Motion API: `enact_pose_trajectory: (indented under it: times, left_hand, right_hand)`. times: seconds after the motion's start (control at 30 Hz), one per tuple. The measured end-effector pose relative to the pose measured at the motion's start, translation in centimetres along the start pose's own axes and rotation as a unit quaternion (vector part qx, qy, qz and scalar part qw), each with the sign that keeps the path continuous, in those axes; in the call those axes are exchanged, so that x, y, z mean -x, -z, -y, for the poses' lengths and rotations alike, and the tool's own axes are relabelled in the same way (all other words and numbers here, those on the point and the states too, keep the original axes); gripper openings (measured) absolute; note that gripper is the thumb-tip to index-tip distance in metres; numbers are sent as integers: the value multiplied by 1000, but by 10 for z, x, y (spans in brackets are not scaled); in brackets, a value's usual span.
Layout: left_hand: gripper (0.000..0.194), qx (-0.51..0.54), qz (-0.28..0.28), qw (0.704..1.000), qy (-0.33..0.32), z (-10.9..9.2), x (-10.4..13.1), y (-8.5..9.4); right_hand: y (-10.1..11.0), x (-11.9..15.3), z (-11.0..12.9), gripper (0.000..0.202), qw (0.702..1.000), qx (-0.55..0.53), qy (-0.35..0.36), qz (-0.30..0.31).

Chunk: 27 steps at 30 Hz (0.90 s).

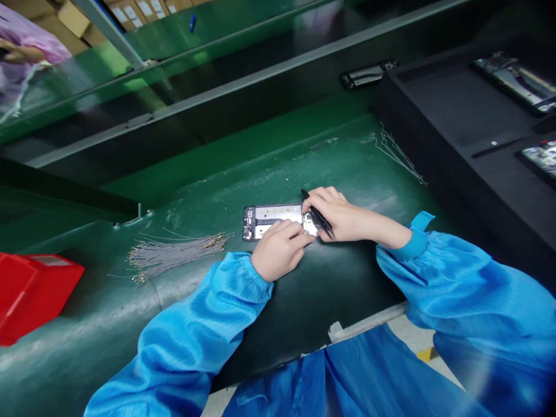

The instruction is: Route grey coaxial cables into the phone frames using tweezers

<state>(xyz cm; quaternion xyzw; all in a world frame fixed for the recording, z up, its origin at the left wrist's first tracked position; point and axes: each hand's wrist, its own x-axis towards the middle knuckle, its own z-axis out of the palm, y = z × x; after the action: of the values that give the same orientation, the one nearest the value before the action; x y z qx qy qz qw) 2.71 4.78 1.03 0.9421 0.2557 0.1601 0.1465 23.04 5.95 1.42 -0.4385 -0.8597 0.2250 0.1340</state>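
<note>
An opened phone (264, 213) lies flat on the green bench mat, its circuit boards and silvery middle showing. My left hand (280, 249) reaches over its near edge with bent fingers gripping it, fingertips at the right-hand board. Black tweezers (320, 217) are tucked in my right hand (341, 214), which is closed at the phone's right end. Its fingertips touch the board area, and what they pinch there is hidden. To the left of the phone lies a bundle of thin grey cables (178, 255) with small gold-coloured ends.
A red bin (39, 295) stands at the far left. Several loose cables (397, 153) lie by a black foam tray (456, 121) on the right, which bears more opened phones (521, 81). Another opened phone (367, 75) sits behind. A person's pink sleeve (47, 43) shows across the bench.
</note>
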Motion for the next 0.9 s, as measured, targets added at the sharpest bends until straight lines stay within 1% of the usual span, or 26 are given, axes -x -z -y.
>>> enact_pose_trajectory:
  times: [0.07,0.13,0.23,0.4,0.63,0.9]
  left_hand:
    - [29,27,1,999,-18,9,2,4]
    - [31,61,-1,998,-22,18,5,6]
    - [31,76,-4,997,-25,26,8,6]
    - [31,71,-14,997,-21,26,8,2]
    - [30,75,-19,997,-19,28,9,3]
    - [27,55,-34,996,-55,26,8,3]
  right_hand:
    - [-1,2,-3,44,1000,-21,8,-6]
    - [-1,3,-5,44,999,-39,14,-7]
    - [0,4,-7,44,999,-44,10,-7]
    - [0,2,-3,41,999,-33,-1,-6]
    - [-3,-1,-2,44,1000,-11,-19,-6]
    - [-2,-6,5,42,999,21,-38,3]
